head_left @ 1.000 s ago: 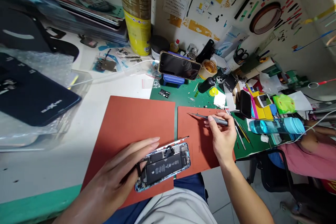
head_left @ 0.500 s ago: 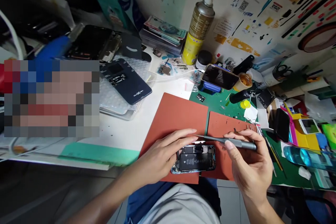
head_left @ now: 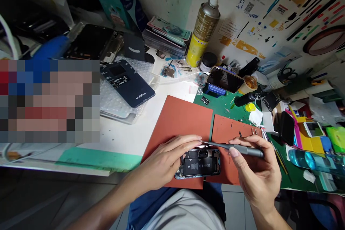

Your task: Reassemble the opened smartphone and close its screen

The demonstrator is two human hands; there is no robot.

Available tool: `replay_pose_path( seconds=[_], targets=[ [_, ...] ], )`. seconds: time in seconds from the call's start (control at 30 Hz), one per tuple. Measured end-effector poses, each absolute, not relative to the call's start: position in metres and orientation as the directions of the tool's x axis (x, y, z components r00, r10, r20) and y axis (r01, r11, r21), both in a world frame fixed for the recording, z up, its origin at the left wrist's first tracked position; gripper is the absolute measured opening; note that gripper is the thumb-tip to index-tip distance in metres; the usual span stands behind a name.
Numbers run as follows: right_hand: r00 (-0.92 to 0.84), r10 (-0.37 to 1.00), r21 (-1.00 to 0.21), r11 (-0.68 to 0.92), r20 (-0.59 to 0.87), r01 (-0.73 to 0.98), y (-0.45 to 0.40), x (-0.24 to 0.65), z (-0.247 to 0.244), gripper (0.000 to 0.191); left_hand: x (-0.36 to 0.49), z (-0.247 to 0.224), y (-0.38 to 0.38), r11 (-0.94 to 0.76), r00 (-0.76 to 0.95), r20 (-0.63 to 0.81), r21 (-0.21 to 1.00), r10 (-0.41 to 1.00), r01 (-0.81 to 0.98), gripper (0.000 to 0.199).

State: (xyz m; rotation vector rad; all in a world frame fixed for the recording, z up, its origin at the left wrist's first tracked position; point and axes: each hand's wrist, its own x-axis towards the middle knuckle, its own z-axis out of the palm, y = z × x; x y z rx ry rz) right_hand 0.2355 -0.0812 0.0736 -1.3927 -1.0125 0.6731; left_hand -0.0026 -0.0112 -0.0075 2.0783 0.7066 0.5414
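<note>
An opened smartphone (head_left: 201,165), its black battery and inner parts bare, lies on a reddish-brown mat (head_left: 179,118) close to my body. My left hand (head_left: 167,160) is closed around the phone's upper left side, with the index and middle fingers stretched along its far edge. In my right hand (head_left: 256,167) is a slim grey screwdriver (head_left: 237,149), held nearly level between thumb and fingers. Its thin shaft points left, and the tip is right by my left fingertips, just beyond the phone. Whether a screw is on the tip is too small to tell.
A second reddish mat (head_left: 229,127) with small bits lies on the right. Behind stand a propped phone (head_left: 225,79) and a spray can (head_left: 203,30). A dark blue phone-sized panel (head_left: 132,86) rests on bubble wrap at left. A blue bottle (head_left: 307,158) lies at right.
The screwdriver tip has shifted slightly left and down against my left fingertips. The whole view has moved a little; the phone stays on the mat.
</note>
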Motion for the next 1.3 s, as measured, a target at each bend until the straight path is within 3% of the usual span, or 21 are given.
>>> replay_pose_path(
  seconds=[1.3],
  targets=[
    [0.445, 0.859, -0.939, 0.111, 0.255, 0.325, -0.0820, 0.2325, 0.0792, 0.031, -0.0049, -0.0059, -0.0116, -0.484, 0.758, 0.100, 0.821, 0.645, 0.303, 0.080]
  ],
)
